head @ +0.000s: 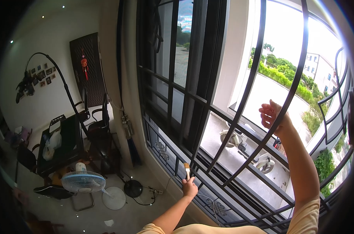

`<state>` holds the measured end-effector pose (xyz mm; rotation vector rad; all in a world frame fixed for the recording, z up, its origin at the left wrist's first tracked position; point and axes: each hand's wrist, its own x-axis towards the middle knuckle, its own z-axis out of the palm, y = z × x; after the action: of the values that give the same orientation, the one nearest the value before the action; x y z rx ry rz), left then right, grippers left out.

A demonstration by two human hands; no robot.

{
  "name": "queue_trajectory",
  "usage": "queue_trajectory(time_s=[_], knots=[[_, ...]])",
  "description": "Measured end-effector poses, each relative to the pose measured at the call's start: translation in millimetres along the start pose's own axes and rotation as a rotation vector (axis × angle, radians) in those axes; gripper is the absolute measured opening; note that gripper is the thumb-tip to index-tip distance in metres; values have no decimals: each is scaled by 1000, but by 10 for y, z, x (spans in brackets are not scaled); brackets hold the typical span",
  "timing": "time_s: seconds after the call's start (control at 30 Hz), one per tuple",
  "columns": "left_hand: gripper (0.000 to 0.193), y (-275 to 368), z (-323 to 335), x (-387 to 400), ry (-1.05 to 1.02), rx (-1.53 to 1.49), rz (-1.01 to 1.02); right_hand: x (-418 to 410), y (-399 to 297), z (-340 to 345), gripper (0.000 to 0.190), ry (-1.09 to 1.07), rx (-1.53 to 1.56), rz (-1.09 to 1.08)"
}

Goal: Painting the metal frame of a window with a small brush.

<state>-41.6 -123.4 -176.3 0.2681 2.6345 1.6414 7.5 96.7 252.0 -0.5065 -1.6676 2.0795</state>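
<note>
My left hand (pixel 190 187) grips the handle of a paintbrush (pixel 187 170), bristles pointing up, in front of the low window railing (pixel 177 163). My right hand (pixel 273 118) is raised at a dark metal window grille (pixel 251 71). One curved bar (pixel 296 73) crosses in front of this hand near the wrist, and the loosely bent fingers show on its left side. Nothing is visible in that hand; whether it touches the bar is unclear. Dark-framed sliding window panels (pixel 181 67) stand to the left.
A pedestal fan (pixel 83 182) stands on the tiled floor, near a power strip (pixel 155 191) and loose cables. Behind are a dark table (pixel 66 140) with plastic bags and several chairs (pixel 99 124). A scooter (pixel 244 146) is outside below the grille.
</note>
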Motion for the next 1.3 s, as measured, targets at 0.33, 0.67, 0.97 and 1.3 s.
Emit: queue_trajectory(time_s=[0.33,0.67,0.97,1.3], knots=[[108,1041,351,-369,-84,-307,502,755,-345,337,28,-121,-309,-175],[90,1482,689,-283,-154,-424,414,1498,-475,782,83,-564,-615,-413],[75,1400,830,-262,23,-491,510,2274,93,1373,40,-528,-525,-454],[77,1320,1073,-84,52,-496,668,3385,2018,1382,32,-969,-447,-112]])
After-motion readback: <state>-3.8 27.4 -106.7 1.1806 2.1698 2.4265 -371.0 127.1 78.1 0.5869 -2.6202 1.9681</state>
